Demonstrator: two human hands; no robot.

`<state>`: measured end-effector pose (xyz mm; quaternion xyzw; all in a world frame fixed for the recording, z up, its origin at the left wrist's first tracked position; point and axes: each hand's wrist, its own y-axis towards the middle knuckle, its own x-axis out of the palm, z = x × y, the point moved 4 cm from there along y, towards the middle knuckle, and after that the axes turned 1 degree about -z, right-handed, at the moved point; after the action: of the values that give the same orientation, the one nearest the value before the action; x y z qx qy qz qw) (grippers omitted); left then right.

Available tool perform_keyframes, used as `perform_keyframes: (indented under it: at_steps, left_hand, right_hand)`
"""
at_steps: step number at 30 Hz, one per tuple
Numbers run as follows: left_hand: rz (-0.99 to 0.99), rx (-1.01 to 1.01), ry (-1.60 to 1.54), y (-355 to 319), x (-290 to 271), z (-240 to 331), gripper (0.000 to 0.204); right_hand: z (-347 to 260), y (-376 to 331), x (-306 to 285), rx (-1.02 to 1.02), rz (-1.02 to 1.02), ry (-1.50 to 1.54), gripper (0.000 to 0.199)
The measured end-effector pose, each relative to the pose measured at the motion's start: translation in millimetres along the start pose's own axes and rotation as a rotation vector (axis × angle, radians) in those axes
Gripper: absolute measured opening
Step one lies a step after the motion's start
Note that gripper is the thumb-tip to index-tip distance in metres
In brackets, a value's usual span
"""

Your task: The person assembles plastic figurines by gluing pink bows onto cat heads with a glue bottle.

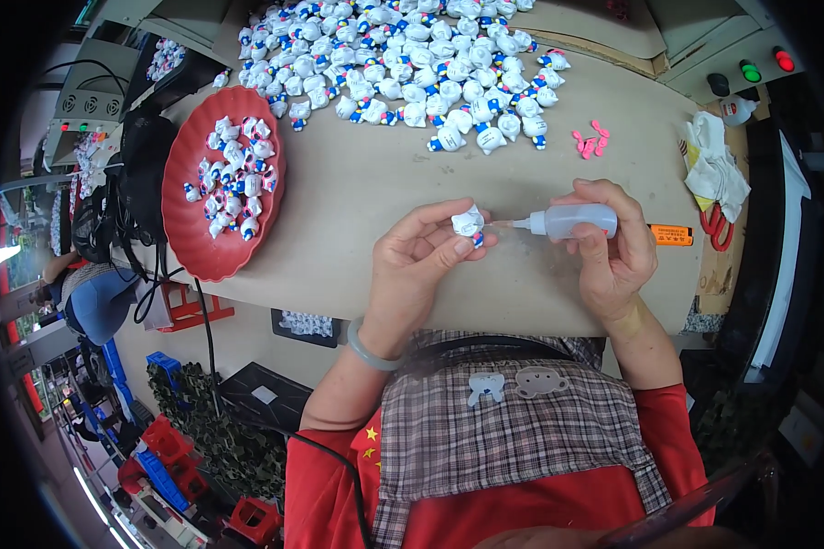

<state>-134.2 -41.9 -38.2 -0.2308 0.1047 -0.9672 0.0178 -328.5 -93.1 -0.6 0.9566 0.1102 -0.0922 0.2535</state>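
Note:
My left hand (415, 259) pinches a small white figurine (468, 222) with blue and pink parts between thumb and fingers. A squeeze bottle (580, 220) with a thin needle tip lies sideways in my right hand (619, 258), whose fingers wrap round it. The tip points left and reaches the figurine's side; whether it touches cannot be made out. Beyond my right hand, several small pink pieces (591, 142) lie on the table. A large pile of similar white figurines (403, 69) covers the far part of the table.
A red scalloped dish (181, 220) with several figurines stands at the left. An orange box-like item (671, 235) lies right of my right hand, near red-handled scissors (719, 229) and a white cloth (716, 169). Black cables (209, 339) hang off the table's left edge.

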Motion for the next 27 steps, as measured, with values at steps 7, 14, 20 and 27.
perform_keyframes:
  at_steps: [7, 14, 20, 27]
  left_hand:
    - [0.069, 0.024, 0.009, 0.0, -1.6, -1.3, 0.036]
    - [0.083, 0.019, 0.031, 1.0, -1.9, -1.1, 0.036]
    - [0.078, 0.021, 0.035, 1.3, -1.6, -0.9, 0.035]
    - [0.078, 0.026, 0.040, 1.6, -2.5, -1.2, 0.035]
  right_hand:
    - [-1.1, 0.3, 1.1, -0.011, -0.008, -0.052, 0.034]
    - [-2.8, -0.6, 0.2, -0.066, 0.030, -0.098, 0.035]
    - [-2.4, -0.3, 1.7, -0.072, 0.010, -0.102, 0.035]
    - [-2.1, -0.1, 2.6, -0.069, -0.003, -0.116, 0.034]
